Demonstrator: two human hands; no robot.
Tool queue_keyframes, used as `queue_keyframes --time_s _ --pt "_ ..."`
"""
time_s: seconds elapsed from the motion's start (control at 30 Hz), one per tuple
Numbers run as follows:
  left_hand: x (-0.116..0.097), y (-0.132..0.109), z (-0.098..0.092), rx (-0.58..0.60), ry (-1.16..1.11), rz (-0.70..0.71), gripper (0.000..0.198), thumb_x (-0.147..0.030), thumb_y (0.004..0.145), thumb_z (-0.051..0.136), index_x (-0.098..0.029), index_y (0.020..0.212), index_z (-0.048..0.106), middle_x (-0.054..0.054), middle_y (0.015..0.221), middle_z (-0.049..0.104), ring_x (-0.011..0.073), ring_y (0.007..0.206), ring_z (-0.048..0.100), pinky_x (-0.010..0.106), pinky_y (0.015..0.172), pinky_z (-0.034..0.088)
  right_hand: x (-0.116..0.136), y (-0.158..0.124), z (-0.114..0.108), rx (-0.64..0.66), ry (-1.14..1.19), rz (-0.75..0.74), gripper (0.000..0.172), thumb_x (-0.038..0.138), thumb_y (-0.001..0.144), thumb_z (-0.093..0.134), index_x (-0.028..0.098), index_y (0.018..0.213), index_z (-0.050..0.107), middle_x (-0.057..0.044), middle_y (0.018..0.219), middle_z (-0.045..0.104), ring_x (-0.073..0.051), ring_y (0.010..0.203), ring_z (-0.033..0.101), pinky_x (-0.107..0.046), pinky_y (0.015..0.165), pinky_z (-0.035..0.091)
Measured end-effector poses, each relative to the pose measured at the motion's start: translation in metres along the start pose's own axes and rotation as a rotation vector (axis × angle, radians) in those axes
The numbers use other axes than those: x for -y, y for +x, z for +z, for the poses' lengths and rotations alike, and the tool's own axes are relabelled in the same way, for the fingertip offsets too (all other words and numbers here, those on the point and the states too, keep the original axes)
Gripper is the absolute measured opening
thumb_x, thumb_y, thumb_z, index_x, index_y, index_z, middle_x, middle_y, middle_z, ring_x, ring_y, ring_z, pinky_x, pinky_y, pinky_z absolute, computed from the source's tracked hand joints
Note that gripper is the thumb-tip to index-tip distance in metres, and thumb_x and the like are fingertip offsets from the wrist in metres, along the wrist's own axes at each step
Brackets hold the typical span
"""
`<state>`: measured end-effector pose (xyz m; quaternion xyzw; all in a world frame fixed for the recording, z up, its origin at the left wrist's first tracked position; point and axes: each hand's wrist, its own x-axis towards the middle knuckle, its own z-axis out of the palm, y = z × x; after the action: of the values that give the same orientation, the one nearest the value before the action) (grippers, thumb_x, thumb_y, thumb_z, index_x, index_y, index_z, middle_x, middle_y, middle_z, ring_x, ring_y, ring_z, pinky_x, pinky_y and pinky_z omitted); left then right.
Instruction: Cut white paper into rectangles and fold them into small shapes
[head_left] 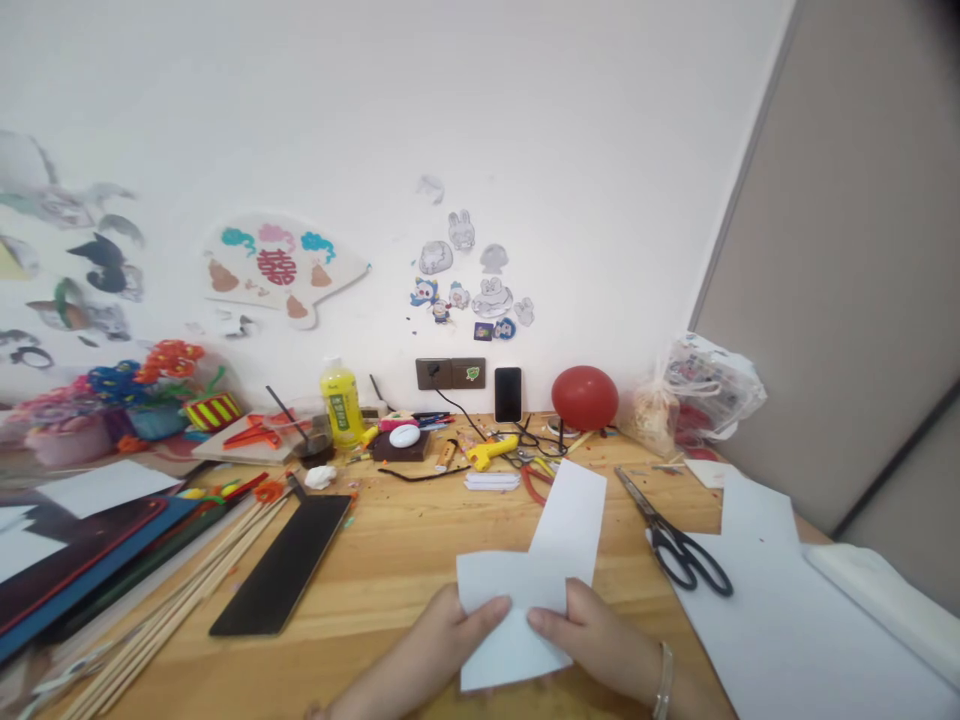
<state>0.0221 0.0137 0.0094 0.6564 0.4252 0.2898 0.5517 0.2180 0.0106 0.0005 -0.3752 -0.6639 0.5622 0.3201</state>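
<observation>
Between my two hands, a small white sheet of paper (pixel 514 645) is held up over the near edge of the desk. My left hand (pixel 472 625) pinches its left side, thumb on top and the other fingers hidden behind. On the right side, my right hand (pixel 574 625) grips the same sheet with its thumb across the front. Just behind it, a longer white paper strip (pixel 574 510) lies slanted on the wood, partly covered by the sheet. Black-handled scissors (pixel 671 540) rest to the right, blades pointing away.
A black board (pixel 285 565) and several wooden sticks (pixel 176 605) lie on the left. Large white paper (pixel 810 620) covers the right side. At the back stand a yellow bottle (pixel 343 405), a yellow glue gun (pixel 491 452), a phone (pixel 508 394) and a red balloon (pixel 585 397).
</observation>
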Motion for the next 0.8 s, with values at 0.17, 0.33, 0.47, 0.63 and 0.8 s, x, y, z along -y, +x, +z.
queue_keyframes --time_s 0.17,0.33,0.47,0.63,0.8 --pt "-0.010 -0.006 0.005 0.070 -0.153 -0.068 0.051 -0.061 0.077 0.048 -0.012 0.071 0.063 0.003 0.054 0.062 0.0114 0.040 0.052 0.021 0.037 0.040 -0.005 -0.001 0.002 -0.025 0.352 0.045 0.045 0.048 0.074 0.064 0.014 0.103 0.061 -0.005 0.078 0.067 -0.018 0.073 0.062 -0.028 0.065 0.049" --pt "-0.008 -0.008 0.007 0.135 -0.301 -0.114 0.060 -0.066 0.077 0.044 -0.009 0.077 0.064 0.007 0.054 0.063 0.0122 0.038 0.053 0.021 0.036 0.041 -0.007 0.003 0.006 -0.122 0.481 0.128 0.054 0.049 0.062 0.072 0.013 0.101 0.061 -0.001 0.061 0.061 -0.012 0.046 0.055 -0.022 0.039 0.043" --pt "-0.005 -0.004 0.000 0.431 -0.633 -0.179 0.092 -0.085 0.061 0.032 -0.007 0.100 0.061 0.010 0.061 0.067 0.0151 0.038 0.057 0.027 0.043 0.046 0.004 0.002 0.005 -0.161 0.527 0.149 0.041 0.041 0.057 0.072 0.013 0.087 0.066 -0.001 0.059 0.060 -0.011 0.041 0.052 -0.019 0.033 0.038" --pt "-0.008 -0.005 -0.008 0.569 -0.766 -0.252 0.094 -0.086 0.063 0.025 -0.008 0.101 0.061 0.016 0.076 0.069 0.0171 0.042 0.060 0.029 0.047 0.047 0.016 0.001 0.006 -0.142 0.528 0.180 0.021 0.034 0.056 0.062 0.015 0.064 0.067 0.003 0.043 0.051 -0.008 0.034 0.043 -0.017 0.031 0.029" --pt "-0.013 -0.013 -0.003 0.460 -0.528 -0.198 0.056 -0.048 0.060 0.074 -0.011 0.101 0.064 0.009 0.083 0.068 0.0162 0.063 0.061 0.023 0.056 0.046 0.015 0.004 0.009 -0.031 0.454 0.219 0.020 0.023 0.054 0.053 0.013 0.056 0.071 0.003 0.039 0.049 -0.006 0.034 0.038 -0.016 0.033 0.024"
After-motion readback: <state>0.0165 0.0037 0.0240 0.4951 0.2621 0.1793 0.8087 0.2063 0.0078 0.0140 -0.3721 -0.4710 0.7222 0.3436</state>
